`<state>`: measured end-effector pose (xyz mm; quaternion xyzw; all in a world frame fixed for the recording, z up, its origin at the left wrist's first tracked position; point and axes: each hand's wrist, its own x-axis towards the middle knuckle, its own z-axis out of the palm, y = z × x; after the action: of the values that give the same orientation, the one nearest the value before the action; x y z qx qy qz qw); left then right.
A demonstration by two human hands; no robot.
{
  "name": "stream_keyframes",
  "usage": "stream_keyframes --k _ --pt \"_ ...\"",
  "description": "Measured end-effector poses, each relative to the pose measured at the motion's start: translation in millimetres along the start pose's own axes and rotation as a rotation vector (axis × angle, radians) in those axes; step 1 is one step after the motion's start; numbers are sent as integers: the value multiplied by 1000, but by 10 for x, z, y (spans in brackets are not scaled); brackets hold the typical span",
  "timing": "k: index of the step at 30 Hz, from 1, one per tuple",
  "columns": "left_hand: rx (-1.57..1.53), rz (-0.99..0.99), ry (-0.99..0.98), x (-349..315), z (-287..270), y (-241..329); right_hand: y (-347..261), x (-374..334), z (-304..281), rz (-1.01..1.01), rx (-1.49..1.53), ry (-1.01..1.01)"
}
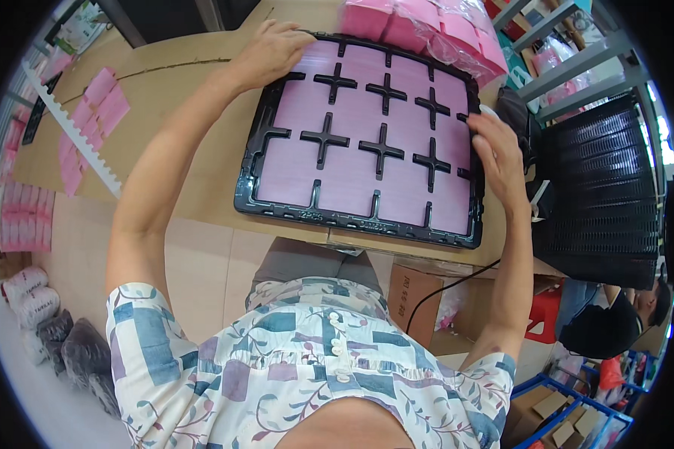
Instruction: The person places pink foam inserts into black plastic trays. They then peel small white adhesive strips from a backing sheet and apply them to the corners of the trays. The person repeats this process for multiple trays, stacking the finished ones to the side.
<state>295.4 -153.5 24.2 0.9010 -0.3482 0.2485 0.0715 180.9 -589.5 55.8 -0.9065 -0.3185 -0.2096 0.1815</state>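
A black plastic tray [253, 161] with cross-shaped dividers lies on the cardboard-covered table [187, 82]. Its compartments are filled with flat pink sheets [356, 176]. My left hand [271, 51] rests on the tray's far left corner, fingers spread over a pink sheet. My right hand [497, 159] lies along the tray's right rim, fingers flat against the edge. Neither hand is closed around anything.
A stack of pink packets [434, 30] in clear wrap sits beyond the tray. Loose pink sheets [93, 123] and a white notched strip [75, 131] lie at the left. A tall stack of black trays [603, 194] stands at the right, with cardboard boxes [416, 299] and another person [614, 318] below.
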Motion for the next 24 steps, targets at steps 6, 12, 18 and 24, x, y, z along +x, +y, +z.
stream_keyframes --k 6,12,18,24 --pt "-22 -119 -184 -126 -21 73 -752 -634 -268 67 -102 -169" --pt "-190 -48 -18 -737 -699 891 -1067 -1075 -247 139 -120 -137" --pt "-323 -121 -144 -1566 -1040 1637 -1041 -1151 -202 58 -237 -158" --pt "-1136 -742 203 -1713 -918 1418 -1094 -1162 -209 156 -42 -4"
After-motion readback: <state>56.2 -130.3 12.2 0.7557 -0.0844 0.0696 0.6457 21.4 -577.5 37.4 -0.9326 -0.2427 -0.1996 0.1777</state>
